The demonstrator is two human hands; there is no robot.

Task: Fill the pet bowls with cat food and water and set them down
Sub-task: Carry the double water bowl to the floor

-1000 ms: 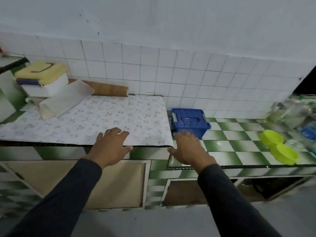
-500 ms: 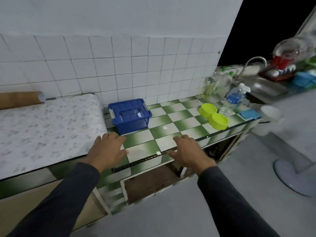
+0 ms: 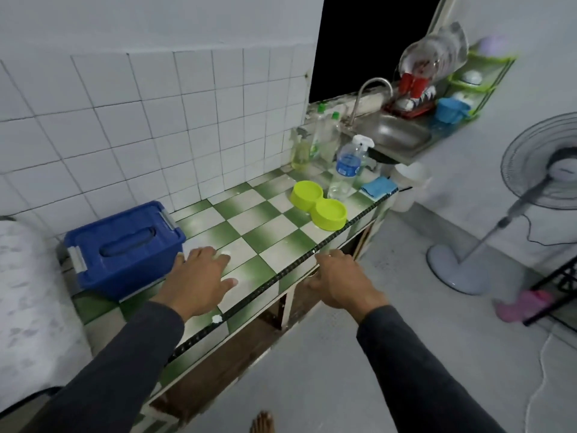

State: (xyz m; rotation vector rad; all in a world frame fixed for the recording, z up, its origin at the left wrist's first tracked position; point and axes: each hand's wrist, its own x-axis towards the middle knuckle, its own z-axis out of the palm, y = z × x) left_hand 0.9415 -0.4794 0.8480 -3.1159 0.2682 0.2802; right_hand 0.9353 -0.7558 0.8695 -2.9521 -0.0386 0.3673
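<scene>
Fingers spread flat and holding nothing, the left hand [image 3: 199, 279] rests on the tiled counter [image 3: 265, 214] beside a blue box [image 3: 125, 248]. The right hand [image 3: 340, 279], loosely open, hangs at the counter's edge. The joined green bowls [image 3: 318, 204] wait unfilled near a water bottle [image 3: 346, 170], presumably handy to the sink [image 3: 393, 135].

The green-and-white tiled counter [image 3: 249, 226] carries a blue lidded box [image 3: 125, 248], a lime double bowl [image 3: 318, 204], bottles [image 3: 346, 170] and a blue cloth [image 3: 379, 185].
</scene>
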